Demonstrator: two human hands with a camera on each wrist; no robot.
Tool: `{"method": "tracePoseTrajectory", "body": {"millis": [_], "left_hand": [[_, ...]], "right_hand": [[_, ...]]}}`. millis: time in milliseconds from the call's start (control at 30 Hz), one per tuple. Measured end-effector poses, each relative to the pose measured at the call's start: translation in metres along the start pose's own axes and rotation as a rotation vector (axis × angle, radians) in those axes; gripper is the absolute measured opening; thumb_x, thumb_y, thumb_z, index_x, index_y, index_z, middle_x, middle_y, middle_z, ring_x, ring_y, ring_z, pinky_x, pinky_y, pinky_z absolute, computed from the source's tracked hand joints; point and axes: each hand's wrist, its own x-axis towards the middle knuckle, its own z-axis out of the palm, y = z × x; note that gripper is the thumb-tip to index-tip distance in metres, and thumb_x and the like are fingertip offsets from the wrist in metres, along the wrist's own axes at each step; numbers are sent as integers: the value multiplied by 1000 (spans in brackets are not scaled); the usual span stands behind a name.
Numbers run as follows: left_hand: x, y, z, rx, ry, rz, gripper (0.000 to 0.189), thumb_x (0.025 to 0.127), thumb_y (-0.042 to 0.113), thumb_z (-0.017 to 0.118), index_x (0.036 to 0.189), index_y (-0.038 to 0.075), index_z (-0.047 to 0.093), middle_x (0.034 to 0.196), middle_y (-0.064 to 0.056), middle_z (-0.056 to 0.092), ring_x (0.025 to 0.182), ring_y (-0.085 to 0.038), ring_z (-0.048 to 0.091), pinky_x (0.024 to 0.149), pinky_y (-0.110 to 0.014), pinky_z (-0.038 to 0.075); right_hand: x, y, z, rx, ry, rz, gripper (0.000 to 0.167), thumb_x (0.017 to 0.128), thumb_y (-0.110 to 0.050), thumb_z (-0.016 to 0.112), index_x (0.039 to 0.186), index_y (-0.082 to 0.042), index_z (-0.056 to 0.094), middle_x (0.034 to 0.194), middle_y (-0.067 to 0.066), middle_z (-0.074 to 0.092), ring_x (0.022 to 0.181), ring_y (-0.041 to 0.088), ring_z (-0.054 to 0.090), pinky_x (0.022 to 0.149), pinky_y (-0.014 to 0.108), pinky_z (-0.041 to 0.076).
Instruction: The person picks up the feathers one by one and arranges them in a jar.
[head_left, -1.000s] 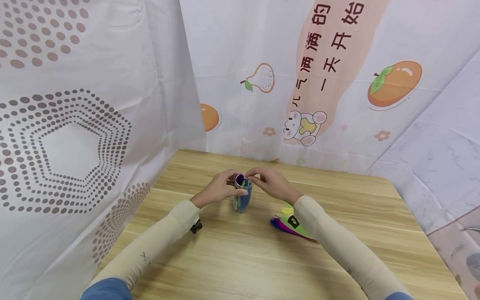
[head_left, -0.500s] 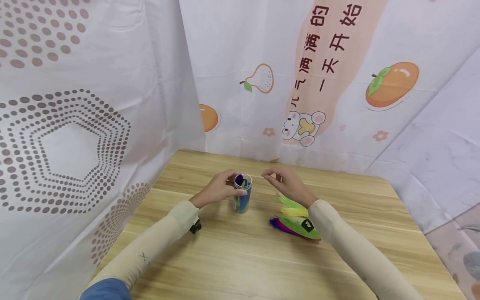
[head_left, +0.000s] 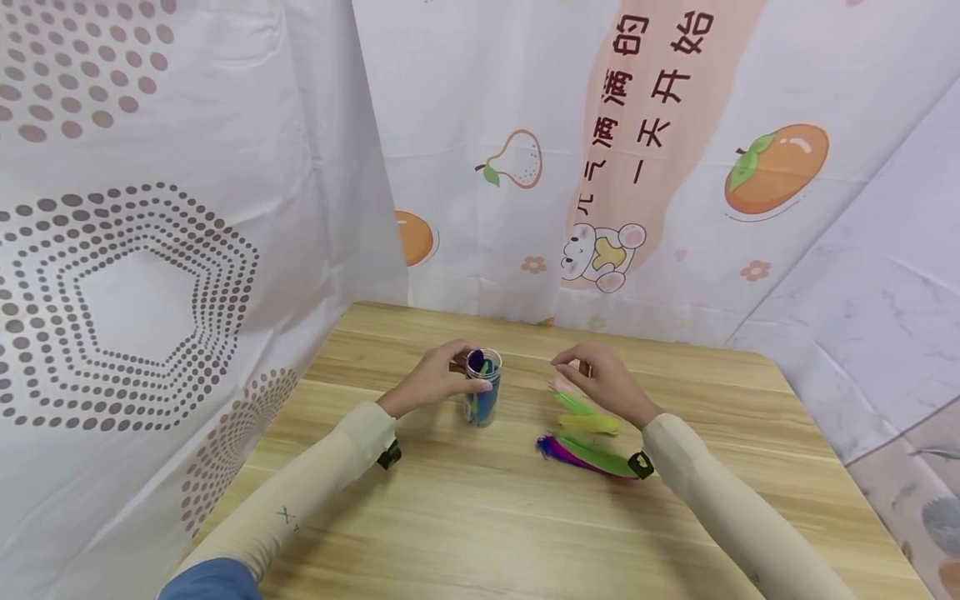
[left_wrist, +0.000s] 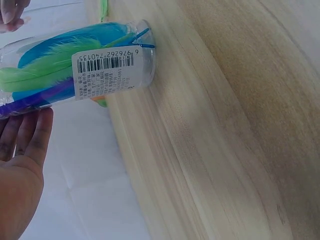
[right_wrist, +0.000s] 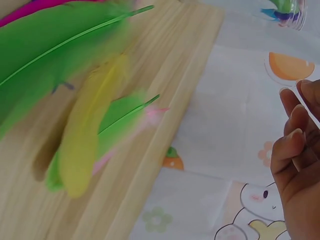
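A clear plastic jar [head_left: 481, 408] stands upright on the table, with my left hand [head_left: 431, 385] gripping it near the top. Blue, green and purple feathers [left_wrist: 47, 65] fill it, and a barcode label [left_wrist: 105, 72] shows on its side. To the right, my right hand [head_left: 603, 383] hovers over loose feathers, fingers loosely curled and holding nothing. Nearest that hand lie a yellow feather [right_wrist: 90, 135], a smaller green feather [right_wrist: 120, 117] and a pink feather [right_wrist: 154, 116]. Closer to me is a larger green feather [right_wrist: 55, 42] with magenta and blue-purple ones [head_left: 553, 451].
The wooden table [head_left: 480, 517] ends at the back against a white curtain [head_left: 465, 83] printed with fruit and characters. A dotted white curtain [head_left: 150, 300] hangs along the left. Black wrist cameras [head_left: 390, 454] sit under both wrists.
My right hand has moved from the jar's mouth to the right, over the loose feathers, with its fingers loosened. The left hand stays on the jar.
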Motion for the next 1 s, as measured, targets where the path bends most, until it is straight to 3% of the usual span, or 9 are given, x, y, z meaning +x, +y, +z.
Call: {"method": "tracePoseTrajectory", "body": {"millis": [500,767,1000], "left_hand": [[0,-1,0,0,4,12,52,82,45,88,123,21,67,108,5,67,101,-16,65,90,-38,55],[-1,-3,-1,-14,5,8,52,81,47,87,122,23,67,108,5,68,101,-16,64,89,-38,55],[1,-4,-1,-4,3,11,55,80,48,88,124,22,67,109,7,68,101,-15,65,88,-37,55]], "right_hand": [[-30,24,-9,-37,1,60,10,97,-10,73,105,-14,77,100,0,74,59,11,51,50,25,43],[-48,35,-11,-45,-29,143,10,99,-18,73,107,-19,77,106,-2,74,62,12,53,51,27,45],[-61,47,-11,-43,-42,163,12,97,-12,74,108,-9,77,105,1,73,60,13,52,52,27,44]]}}
